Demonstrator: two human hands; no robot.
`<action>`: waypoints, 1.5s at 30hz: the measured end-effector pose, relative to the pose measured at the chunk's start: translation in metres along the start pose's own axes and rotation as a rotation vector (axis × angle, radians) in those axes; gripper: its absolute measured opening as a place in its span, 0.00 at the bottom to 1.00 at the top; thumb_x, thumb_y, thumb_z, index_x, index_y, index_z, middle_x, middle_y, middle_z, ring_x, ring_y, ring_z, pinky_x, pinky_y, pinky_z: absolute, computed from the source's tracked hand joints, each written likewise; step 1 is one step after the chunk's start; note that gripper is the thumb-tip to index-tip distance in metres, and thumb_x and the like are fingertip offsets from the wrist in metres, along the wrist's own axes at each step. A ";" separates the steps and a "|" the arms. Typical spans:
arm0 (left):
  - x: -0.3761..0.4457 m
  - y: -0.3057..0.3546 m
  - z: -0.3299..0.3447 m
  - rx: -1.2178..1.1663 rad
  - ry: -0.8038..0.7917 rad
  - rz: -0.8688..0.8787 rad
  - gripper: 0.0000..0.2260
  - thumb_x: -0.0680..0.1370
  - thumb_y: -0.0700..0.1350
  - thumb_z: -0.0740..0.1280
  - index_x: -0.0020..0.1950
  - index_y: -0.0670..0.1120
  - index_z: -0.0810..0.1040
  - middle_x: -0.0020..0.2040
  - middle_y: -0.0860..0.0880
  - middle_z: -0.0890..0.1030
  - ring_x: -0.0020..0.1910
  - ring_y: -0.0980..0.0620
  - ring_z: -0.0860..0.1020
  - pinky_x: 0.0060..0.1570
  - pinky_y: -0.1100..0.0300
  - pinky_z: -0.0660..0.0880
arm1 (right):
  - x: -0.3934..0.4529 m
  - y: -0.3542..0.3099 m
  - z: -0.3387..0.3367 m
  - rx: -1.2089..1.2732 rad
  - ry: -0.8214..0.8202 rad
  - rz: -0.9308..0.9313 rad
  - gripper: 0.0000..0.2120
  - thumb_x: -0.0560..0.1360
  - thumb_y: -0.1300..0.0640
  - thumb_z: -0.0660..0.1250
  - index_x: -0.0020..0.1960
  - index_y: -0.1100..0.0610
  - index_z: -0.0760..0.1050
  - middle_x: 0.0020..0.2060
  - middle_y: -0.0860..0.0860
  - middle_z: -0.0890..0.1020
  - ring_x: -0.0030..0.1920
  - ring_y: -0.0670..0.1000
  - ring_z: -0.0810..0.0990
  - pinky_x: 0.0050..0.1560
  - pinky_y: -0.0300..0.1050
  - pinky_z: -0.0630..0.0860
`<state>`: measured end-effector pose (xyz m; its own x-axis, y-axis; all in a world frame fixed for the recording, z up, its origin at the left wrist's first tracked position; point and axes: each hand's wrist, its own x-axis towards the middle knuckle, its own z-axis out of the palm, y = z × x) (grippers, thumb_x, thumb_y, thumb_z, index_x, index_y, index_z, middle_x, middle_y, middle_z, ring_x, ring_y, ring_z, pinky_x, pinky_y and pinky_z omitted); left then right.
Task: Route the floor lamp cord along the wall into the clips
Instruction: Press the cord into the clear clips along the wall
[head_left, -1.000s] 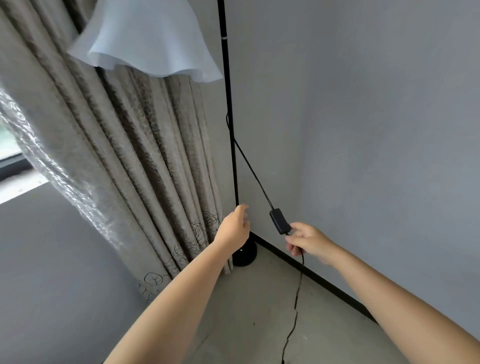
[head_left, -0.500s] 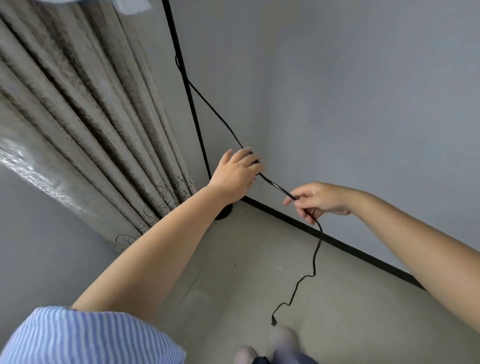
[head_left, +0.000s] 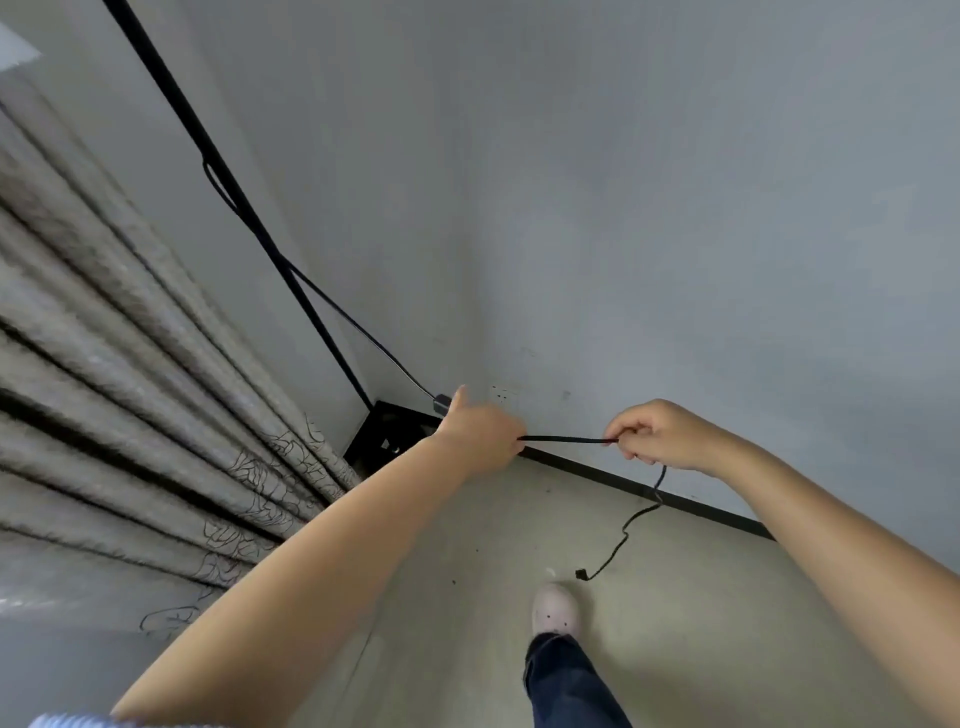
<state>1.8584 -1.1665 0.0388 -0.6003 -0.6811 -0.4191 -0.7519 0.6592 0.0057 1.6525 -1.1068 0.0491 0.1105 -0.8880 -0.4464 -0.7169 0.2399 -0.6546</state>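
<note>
A thin black lamp cord (head_left: 566, 439) runs taut between my two hands, low near the wall. My left hand (head_left: 480, 434) grips it just past the inline switch (head_left: 441, 403), from which the cord rises to the black lamp pole (head_left: 228, 179). My right hand (head_left: 660, 434) pinches the cord further right. Beyond it the cord drops in loose bends to the floor, ending in a small plug (head_left: 582, 573). Small pale marks (head_left: 500, 393) show on the wall above my left hand; whether they are clips I cannot tell.
A black baseboard (head_left: 691, 506) runs along the grey wall to the corner, where the lamp's black base (head_left: 387, 434) stands. Patterned beige curtains (head_left: 130, 389) hang at left. My shoe and trouser leg (head_left: 556, 613) stand on the pale floor.
The view has tilted down towards the floor. Both hands have dropped lower towards the baseboard, and the cord between them is now pulled straight and level.
</note>
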 end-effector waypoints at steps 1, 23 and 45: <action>0.014 -0.003 -0.001 -0.048 0.006 0.012 0.09 0.79 0.38 0.54 0.56 0.42 0.71 0.55 0.43 0.78 0.51 0.43 0.74 0.56 0.50 0.67 | 0.016 0.003 -0.004 0.023 0.026 -0.012 0.12 0.74 0.67 0.57 0.49 0.58 0.77 0.31 0.48 0.76 0.28 0.46 0.70 0.29 0.36 0.68; 0.287 -0.300 0.165 0.489 0.844 0.073 0.11 0.67 0.33 0.61 0.37 0.42 0.82 0.31 0.48 0.84 0.35 0.50 0.83 0.48 0.42 0.78 | 0.451 0.027 0.133 -0.165 0.600 -0.396 0.07 0.74 0.65 0.61 0.47 0.66 0.77 0.42 0.63 0.83 0.42 0.62 0.79 0.44 0.51 0.75; 0.393 -0.361 0.279 0.073 1.305 0.181 0.10 0.74 0.38 0.59 0.39 0.35 0.77 0.33 0.38 0.81 0.32 0.41 0.78 0.44 0.53 0.64 | 0.567 0.089 0.198 -0.217 0.942 -0.774 0.03 0.69 0.67 0.65 0.39 0.66 0.77 0.31 0.57 0.77 0.33 0.48 0.70 0.37 0.25 0.65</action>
<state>1.9700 -1.5832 -0.3810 -0.5408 -0.3593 0.7605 -0.6421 0.7604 -0.0973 1.7876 -1.5107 -0.3832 0.0820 -0.7243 0.6846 -0.7923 -0.4641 -0.3961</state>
